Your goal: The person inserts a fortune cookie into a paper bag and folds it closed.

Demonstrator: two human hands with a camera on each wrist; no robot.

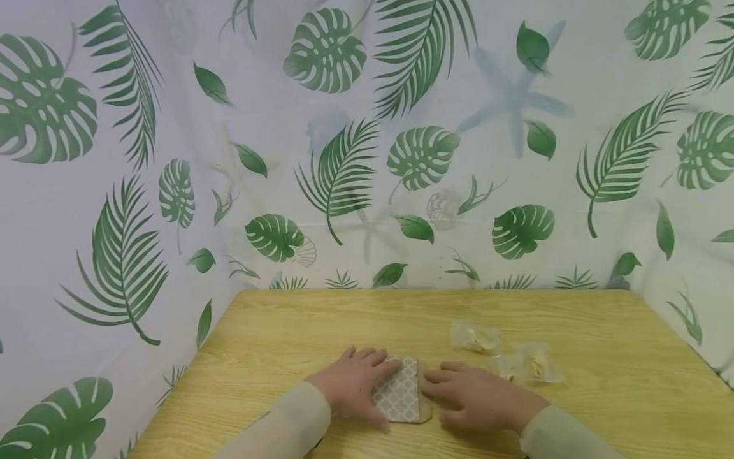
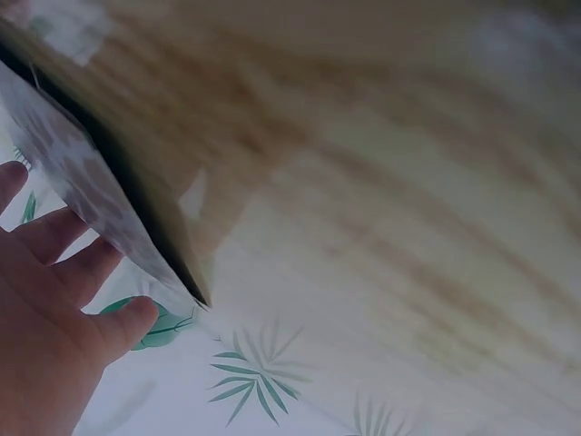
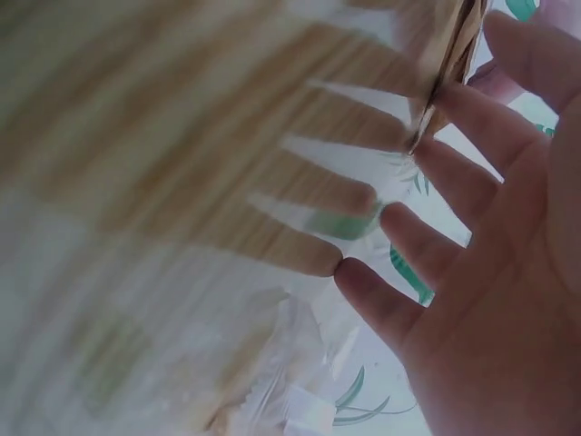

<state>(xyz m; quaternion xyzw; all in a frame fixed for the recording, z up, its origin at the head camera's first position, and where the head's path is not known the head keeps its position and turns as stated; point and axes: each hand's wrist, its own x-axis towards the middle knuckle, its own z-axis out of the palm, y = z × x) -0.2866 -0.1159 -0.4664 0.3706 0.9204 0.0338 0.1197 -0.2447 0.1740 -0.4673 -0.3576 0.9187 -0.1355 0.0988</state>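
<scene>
A flat paper envelope (image 1: 403, 398) with a grey-and-white lattice pattern lies on the table, a plain brown flap (image 1: 425, 394) along its right side. My left hand (image 1: 357, 384) rests on its left part, fingers spread and thumb toward the near edge. From below, the left wrist view shows the same patterned envelope (image 2: 82, 168) over the fingers of the left hand (image 2: 54, 309). My right hand (image 1: 478, 396) lies palm down at the flap, fingers extended. In the right wrist view, fingertips of the right hand (image 3: 490, 236) meet the tabletop and the brown edge (image 3: 445, 77).
Clear plastic packets (image 1: 477, 336) with pale yellowish pieces inside lie beyond and right of my right hand; another packet (image 1: 538, 362) is farther right. The wood-grain table (image 1: 321, 319) ends at a leaf-printed cloth wall (image 1: 367, 268), with more cloth at both sides.
</scene>
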